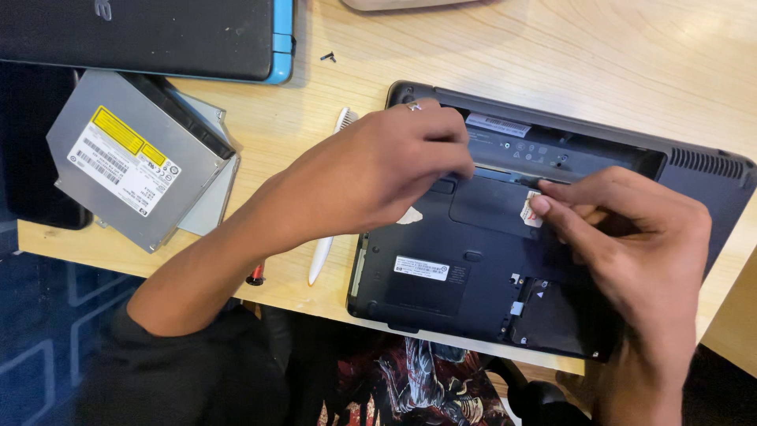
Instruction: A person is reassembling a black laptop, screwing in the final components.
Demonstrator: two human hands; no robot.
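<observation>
Both hands press fingertips on the upturned laptop (473, 260): left hand (378, 170) at a latch, right hand (631, 237) beside it, neither gripping.

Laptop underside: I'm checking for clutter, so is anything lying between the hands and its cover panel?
Nothing visible. Both the left hand and right hand already rest on the laptop; the white tool lies beside it on the table.

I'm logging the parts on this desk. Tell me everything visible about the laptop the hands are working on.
The laptop lies upside down on the light wooden table, its near edge overhanging. Its base looks like dark matte plastic, with white stickers, a vent grille at right and an open, empty bay along the far edge. The left hand presses near a latch; the right hand fingers a small label.
</observation>
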